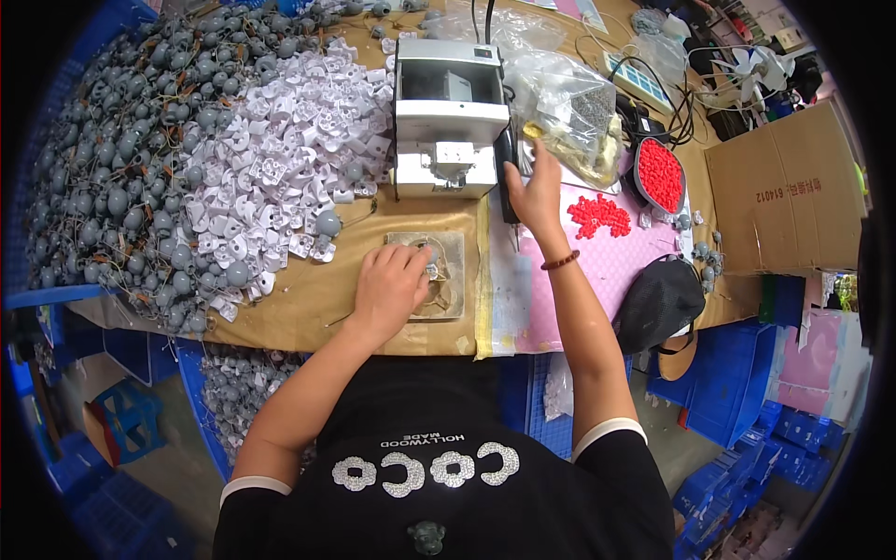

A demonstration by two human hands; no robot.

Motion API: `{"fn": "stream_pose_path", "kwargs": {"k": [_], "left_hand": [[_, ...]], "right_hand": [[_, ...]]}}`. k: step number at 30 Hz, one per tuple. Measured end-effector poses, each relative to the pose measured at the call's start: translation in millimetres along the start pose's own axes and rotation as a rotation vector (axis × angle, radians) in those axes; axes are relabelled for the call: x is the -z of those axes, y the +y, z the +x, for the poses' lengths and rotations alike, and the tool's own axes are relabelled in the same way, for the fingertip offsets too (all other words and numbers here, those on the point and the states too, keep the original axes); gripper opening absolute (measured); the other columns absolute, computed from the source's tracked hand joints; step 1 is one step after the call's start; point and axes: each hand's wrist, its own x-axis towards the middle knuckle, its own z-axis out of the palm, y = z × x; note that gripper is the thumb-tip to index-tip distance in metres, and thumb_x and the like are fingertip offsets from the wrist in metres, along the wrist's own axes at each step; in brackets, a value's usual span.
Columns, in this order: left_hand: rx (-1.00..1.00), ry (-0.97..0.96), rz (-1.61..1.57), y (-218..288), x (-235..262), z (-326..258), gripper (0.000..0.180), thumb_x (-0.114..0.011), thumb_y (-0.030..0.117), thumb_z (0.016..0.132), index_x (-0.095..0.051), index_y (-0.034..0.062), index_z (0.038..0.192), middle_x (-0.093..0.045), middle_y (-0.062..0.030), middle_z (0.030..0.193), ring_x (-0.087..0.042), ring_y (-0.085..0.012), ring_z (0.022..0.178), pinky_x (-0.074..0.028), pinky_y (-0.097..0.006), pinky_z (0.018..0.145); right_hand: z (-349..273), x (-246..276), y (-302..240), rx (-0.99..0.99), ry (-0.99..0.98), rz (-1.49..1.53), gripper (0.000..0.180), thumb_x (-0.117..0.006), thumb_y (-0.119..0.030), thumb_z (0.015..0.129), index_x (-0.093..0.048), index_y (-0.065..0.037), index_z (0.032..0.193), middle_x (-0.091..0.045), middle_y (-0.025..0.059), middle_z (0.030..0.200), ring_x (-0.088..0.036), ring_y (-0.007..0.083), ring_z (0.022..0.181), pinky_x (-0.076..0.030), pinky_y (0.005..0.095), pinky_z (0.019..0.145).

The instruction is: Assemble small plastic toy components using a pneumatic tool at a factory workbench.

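My left hand is bent over a flat square plate on the bench. Its fingertips press on a small grey rounded part with thin wire at the plate; the palm hides some of it. To the right, my right hand has its thumb and fingers apart. The thumb touches or overlaps a slim black tool, like an electric screwdriver, with its thin tip toward me. Beside that tool stands a white and grey box-shaped machine, resembling a screw feeder.
Grey wired parts and white plastic pieces are heaped at left. Right are loose red pieces, a bowl of red pieces, a plastic bag, a black cap-like item and a cardboard box.
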Motion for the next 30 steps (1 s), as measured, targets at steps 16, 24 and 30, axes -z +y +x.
{"fn": "stream_pose_path", "kwargs": {"k": [16,24,30], "left_hand": [[0.064,0.060,-0.062,0.3,-2.4,1.9,0.035,-0.073,0.010,0.077,-0.066,0.0086,0.111,-0.064,-0.0050,0.096,-0.060,-0.0259,0.100,-0.047,-0.041,0.084],[0.124,0.033,-0.081,2.3,-4.9,0.1,0.036,-0.074,0.013,0.079,-0.066,0.0069,0.113,-0.066,-0.0071,0.102,-0.059,-0.0286,0.101,-0.046,-0.044,0.084],[0.160,0.018,-0.123,-0.4,-5.1,-0.6,0.035,-0.074,0.013,0.079,-0.065,0.0060,0.113,-0.065,-0.0082,0.099,-0.062,-0.0316,0.094,-0.047,-0.045,0.078]], "right_hand": [[57.2,83.7,-122.6,-0.148,-0.082,1.228,0.081,-0.072,0.009,0.082,-0.029,0.005,0.150,-0.065,0.0021,0.083,-0.064,0.0115,0.073,-0.054,0.0266,0.075],[86.8,32.9,-140.8,-0.027,-0.045,1.040,0.055,-0.067,0.007,0.084,-0.044,0.005,0.134,-0.065,0.0054,0.079,-0.067,0.0152,0.068,-0.055,0.0297,0.065],[65.9,27.7,-143.0,-0.165,-0.231,1.030,0.029,-0.072,0.001,0.083,-0.053,0.001,0.104,-0.066,0.0048,0.076,-0.065,0.0131,0.065,-0.054,0.0278,0.061]]}}
